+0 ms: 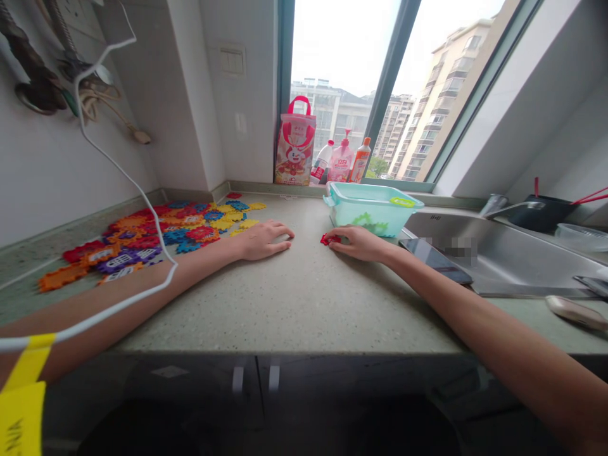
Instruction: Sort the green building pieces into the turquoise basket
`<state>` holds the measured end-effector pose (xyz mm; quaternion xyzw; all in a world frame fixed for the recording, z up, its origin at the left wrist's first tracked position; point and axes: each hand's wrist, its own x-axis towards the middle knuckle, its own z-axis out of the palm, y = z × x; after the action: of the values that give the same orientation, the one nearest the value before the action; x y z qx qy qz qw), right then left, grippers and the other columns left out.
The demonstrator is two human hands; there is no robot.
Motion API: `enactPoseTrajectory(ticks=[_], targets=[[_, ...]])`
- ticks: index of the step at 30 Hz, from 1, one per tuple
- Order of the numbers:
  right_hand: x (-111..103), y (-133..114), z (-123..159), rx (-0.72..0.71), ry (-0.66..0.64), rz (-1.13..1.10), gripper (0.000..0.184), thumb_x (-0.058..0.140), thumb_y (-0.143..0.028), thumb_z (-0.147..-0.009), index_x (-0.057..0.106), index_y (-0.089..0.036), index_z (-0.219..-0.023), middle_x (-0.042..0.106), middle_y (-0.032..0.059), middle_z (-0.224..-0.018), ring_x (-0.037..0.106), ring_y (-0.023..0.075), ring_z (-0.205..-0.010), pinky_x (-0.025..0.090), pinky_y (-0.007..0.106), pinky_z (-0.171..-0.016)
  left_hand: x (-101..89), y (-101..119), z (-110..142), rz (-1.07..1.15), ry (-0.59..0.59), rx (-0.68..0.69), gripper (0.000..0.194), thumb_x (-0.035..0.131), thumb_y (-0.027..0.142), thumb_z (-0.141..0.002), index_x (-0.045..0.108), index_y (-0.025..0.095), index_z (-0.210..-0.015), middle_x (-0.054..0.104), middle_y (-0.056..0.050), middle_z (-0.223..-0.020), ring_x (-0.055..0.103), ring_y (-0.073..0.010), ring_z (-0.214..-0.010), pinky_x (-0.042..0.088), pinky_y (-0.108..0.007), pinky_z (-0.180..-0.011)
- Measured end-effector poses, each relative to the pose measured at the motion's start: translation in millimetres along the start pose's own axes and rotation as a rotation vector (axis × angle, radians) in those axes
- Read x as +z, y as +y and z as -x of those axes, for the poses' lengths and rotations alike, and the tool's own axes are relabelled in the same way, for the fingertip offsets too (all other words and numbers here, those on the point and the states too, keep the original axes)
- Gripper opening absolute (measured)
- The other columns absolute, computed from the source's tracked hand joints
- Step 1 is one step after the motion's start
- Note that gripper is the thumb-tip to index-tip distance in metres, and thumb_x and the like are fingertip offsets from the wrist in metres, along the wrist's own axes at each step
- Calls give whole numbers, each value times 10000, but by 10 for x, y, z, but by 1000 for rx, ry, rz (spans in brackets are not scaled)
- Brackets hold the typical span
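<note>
My left hand (266,240) rests on the speckled countertop (266,310), fingers stretched out and holding nothing. Beside it, to the left, spreads a heap of toothed plastic building pieces (142,231) in red, orange, yellow, blue and purple. Across the bare middle, my right hand (358,244) has its fingers curled around a small red plastic building piece (327,239) at the counter's surface. The hand partly hides that piece. Just behind the right hand stands a translucent mint-green tub (339,199), with green pieces showing through its wall and a yellow-green piece (401,202) at its rim.
A dark phone (434,261) lies at the edge of the steel sink (513,263) on the right. Along the windowsill stand a red-handled bag (295,149) and several bottles (340,161). A white cable (118,161) hangs across the left side, over my left forearm.
</note>
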<state>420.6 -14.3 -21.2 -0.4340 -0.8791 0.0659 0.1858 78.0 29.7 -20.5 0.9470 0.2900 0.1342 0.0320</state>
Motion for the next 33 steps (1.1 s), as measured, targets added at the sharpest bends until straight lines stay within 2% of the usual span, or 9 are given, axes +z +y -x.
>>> enactPoseTrajectory(ticks=[5, 8, 10, 14, 18, 24, 29, 33], targets=[[1, -42, 5, -43, -20, -35, 290, 628, -384, -1049, 805, -249, -1235, 848, 76, -1176, 779, 259, -1008, 582, 393, -931, 23, -230, -7, -121, 39, -130, 620, 474, 631, -1047, 676, 195, -1439, 618, -162, -1571, 541, -322, -1492, 380, -465, -1287], [-7, -51, 14, -34, -27, -29, 288, 639, -383, -1044, 809, -252, -1236, 848, 72, -1175, 779, 256, -1004, 587, 390, -923, 15, -397, 19, -209, 61, -322, 753, 462, 683, -1034, 574, 171, -1574, 480, -186, -1716, 394, -353, -1623, 290, -510, -1341], [-11, -52, 18, -35, -28, -30, 289, 644, -383, -1042, 809, -252, -1240, 848, 71, -1181, 778, 257, -1007, 589, 392, -926, -12, -482, 46, -247, 44, -464, 846, 434, 726, -1031, 493, 153, -1650, 399, -215, -1766, 334, -388, -1657, 277, -558, -1338], [-11, -50, 24, -41, -30, -22, 299, 642, -399, -1047, 810, -253, -1247, 846, 74, -1187, 781, 261, -1015, 591, 387, -921, -72, -554, 86, -259, -11, -639, 915, 374, 796, -1018, 489, 153, -1660, 458, -253, -1719, 397, -444, -1607, 322, -630, -1281], [-15, -53, 27, -38, -33, -29, 290, 648, -391, -1044, 811, -256, -1242, 845, 74, -1193, 786, 263, -1026, 593, 393, -940, -84, -546, 90, -276, -27, -638, 888, 344, 803, -1020, 593, 156, -1574, 555, -256, -1638, 479, -457, -1533, 345, -651, -1241], [-27, -57, 24, -39, -49, -28, 299, 637, -388, -1054, 801, -252, -1265, 840, 79, -1214, 780, 262, -1040, 589, 399, -948, -75, -555, 87, -323, -36, -587, 774, 315, 770, -1044, 705, 229, -1436, 621, -204, -1570, 556, -398, -1449, 411, -569, -1180], [-25, -53, 30, -48, -43, -38, 301, 641, -396, -1057, 807, -253, -1263, 840, 82, -1212, 780, 265, -1047, 588, 396, -954, -100, -492, 100, -405, -21, -536, 776, 327, 718, -1062, 717, 150, -1418, 638, -233, -1523, 565, -408, -1419, 401, -534, -1182], [-16, -54, 30, -49, -43, -31, 297, 649, -392, -1053, 814, -268, -1266, 843, 65, -1203, 783, 248, -1050, 590, 366, -968, -129, -357, 102, -565, 35, -509, 700, 376, 663, -1075, 719, 121, -1355, 705, -243, -1377, 630, -405, -1301, 430, -518, -1106]])
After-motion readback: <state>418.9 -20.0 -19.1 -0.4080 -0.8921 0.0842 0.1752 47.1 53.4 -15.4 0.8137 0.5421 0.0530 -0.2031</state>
